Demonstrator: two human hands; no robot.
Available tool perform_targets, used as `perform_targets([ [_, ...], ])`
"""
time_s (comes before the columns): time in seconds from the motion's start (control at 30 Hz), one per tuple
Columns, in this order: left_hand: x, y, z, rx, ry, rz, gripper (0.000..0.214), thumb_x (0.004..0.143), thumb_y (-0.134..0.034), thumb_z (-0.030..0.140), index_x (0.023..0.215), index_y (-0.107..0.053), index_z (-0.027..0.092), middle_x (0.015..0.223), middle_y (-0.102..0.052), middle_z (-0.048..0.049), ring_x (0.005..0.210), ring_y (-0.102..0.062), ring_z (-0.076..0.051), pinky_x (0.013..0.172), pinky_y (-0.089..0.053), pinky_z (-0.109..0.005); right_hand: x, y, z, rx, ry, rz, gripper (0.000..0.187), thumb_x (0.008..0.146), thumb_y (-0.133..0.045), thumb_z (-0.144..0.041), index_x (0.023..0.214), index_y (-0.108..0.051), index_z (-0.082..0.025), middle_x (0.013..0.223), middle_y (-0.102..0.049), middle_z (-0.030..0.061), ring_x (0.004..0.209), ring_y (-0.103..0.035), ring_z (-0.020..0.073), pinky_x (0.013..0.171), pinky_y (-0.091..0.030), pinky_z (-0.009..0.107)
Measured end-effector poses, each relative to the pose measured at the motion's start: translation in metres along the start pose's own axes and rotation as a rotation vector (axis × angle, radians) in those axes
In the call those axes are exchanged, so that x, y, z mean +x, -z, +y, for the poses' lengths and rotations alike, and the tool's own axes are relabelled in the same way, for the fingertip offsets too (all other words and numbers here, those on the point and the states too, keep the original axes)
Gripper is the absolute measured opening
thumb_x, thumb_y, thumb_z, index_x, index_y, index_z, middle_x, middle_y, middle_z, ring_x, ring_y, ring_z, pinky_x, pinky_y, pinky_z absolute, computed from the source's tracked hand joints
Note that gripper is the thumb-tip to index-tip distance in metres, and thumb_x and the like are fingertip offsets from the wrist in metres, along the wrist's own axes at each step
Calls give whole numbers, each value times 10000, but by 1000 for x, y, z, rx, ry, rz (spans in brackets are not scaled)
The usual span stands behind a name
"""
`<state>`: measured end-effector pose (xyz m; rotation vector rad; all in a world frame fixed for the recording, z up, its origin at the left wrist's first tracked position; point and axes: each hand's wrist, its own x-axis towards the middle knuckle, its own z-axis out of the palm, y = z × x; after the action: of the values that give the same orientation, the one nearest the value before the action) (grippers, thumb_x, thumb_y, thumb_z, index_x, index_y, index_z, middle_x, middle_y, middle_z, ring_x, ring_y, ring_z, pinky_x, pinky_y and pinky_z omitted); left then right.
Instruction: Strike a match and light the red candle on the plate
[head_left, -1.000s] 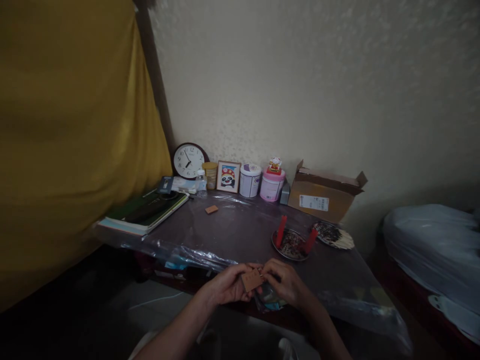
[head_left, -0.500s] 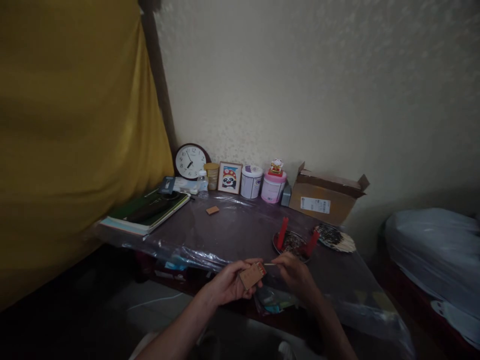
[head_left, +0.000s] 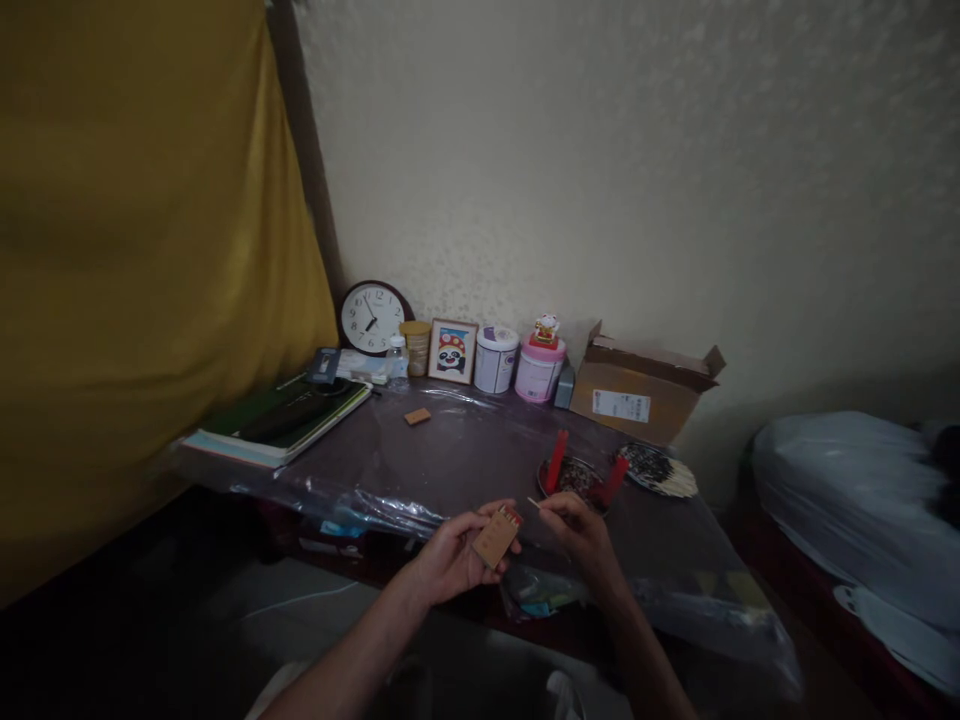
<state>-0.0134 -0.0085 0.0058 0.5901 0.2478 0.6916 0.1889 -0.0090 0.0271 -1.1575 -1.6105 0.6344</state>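
My left hand point(head_left: 448, 556) is closed around a small brown matchbox point(head_left: 496, 536), slid partly open so red match heads show at its top. My right hand point(head_left: 577, 530) pinches a single match point(head_left: 534, 503) just to the right of the box, apart from it. Both hands hover over the near edge of a dark table point(head_left: 465, 460) covered in clear plastic. Just beyond my right hand, two red candles point(head_left: 556, 460) point(head_left: 613, 479) stand on a round plate point(head_left: 571, 478).
Along the wall stand a clock point(head_left: 369, 317), a framed panda picture point(head_left: 452, 351), two tubs point(head_left: 497, 359) point(head_left: 538, 370) and an open cardboard box point(head_left: 641, 393). Books point(head_left: 281, 423) lie at the left, a second matchbox point(head_left: 417, 416) mid-table, a plate of used matches point(head_left: 658, 470). A yellow curtain point(head_left: 142, 250) hangs left.
My right hand has drawn a match out of the box and moved it to the right, away from the box. The left hand keeps holding the matchbox, now tilted more upright.
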Motion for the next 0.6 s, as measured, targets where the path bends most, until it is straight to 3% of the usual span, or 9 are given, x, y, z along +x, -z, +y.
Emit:
perform_targets([
  [0.37,4,3,-6,20,-7,-2,448,809,-429,254,1252,-395,198,922,-649,-116,680,-634,-178,597,-430,-269,-7,-12,-18,-232,29,-118,172,793,-545,-306,692,-623,-191,675,-611,15,616,-547,132,569,-423,224],
  [0.6,5,1,-11,50,8,-12,395,794,-438,213,1189,-442,209,920,-650,-105,691,-648,-198,599,-441,-284,-7,-15,-17,-268,40,-103,160,782,-556,-297,685,-622,-188,641,-594,3,567,-522,118,545,-411,217],
])
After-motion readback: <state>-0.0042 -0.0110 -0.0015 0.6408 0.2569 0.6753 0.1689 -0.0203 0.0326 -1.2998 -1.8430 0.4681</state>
